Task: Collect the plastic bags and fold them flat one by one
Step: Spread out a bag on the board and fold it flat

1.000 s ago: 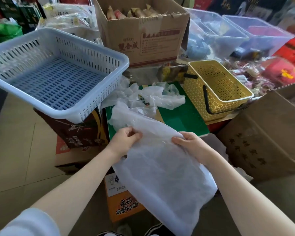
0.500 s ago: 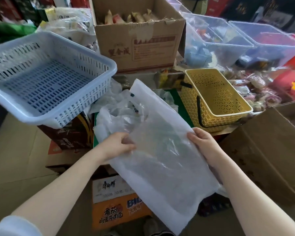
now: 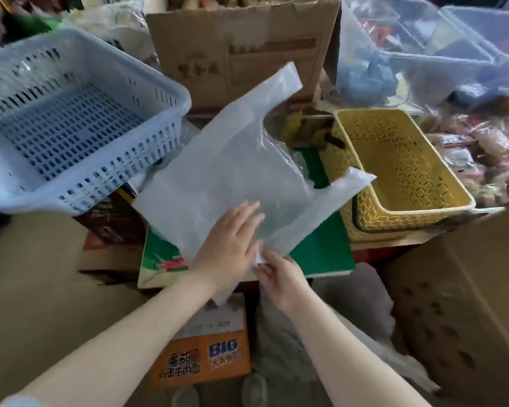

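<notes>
A translucent white plastic bag (image 3: 227, 171) lies spread out over the green box top (image 3: 326, 251), its two handles pointing up and to the right. My left hand (image 3: 232, 245) presses flat on the bag's lower part, fingers together. My right hand (image 3: 276, 274) pinches the bag's bottom corner right beside the left hand. The other crumpled bags are mostly hidden under this one.
A pale blue slotted basket (image 3: 171, 92) stands at the left, a yellow basket (image 3: 465, 201) at the right. A brown carton (image 3: 241, 51) sits behind, clear bins (image 3: 423, 45) at back right. A big cardboard box (image 3: 467, 304) is at lower right, an orange noodle carton (image 3: 203, 356) below.
The bag went from being held up in both hands to lying spread over the green box. My left hand moved onto it; my right hand shifted left to its bottom corner.
</notes>
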Action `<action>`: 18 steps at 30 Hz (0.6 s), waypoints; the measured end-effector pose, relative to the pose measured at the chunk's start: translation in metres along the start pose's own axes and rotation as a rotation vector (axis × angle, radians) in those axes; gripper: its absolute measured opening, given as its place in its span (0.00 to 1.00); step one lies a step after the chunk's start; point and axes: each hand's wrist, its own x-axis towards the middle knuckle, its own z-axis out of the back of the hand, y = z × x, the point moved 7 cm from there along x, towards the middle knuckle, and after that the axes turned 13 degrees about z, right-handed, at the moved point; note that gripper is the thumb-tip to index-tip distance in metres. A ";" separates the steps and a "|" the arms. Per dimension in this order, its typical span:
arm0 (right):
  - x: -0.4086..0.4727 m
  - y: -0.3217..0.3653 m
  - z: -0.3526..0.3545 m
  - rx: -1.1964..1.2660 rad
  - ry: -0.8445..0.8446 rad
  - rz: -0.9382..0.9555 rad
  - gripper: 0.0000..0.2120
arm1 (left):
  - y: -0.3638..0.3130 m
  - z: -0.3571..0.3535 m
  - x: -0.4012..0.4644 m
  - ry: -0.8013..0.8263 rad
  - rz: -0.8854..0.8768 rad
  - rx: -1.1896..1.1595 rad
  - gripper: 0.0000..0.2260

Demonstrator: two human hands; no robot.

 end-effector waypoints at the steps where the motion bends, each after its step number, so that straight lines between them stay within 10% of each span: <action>1: -0.002 -0.016 -0.002 0.018 0.019 -0.050 0.08 | 0.016 -0.029 -0.021 0.191 0.114 0.015 0.24; 5: -0.010 -0.059 0.009 -0.043 0.021 -0.218 0.11 | 0.068 -0.090 -0.075 0.470 0.322 0.206 0.41; 8: -0.016 -0.050 0.029 -0.627 0.116 -0.164 0.17 | 0.091 -0.109 -0.078 0.450 0.267 0.268 0.47; 13: -0.019 0.015 0.022 -1.718 0.374 1.019 0.10 | 0.112 -0.106 -0.063 0.357 0.195 0.224 0.34; 18: 0.001 0.000 -0.013 -1.907 0.662 1.375 0.14 | 0.119 -0.098 -0.068 0.370 0.069 0.070 0.28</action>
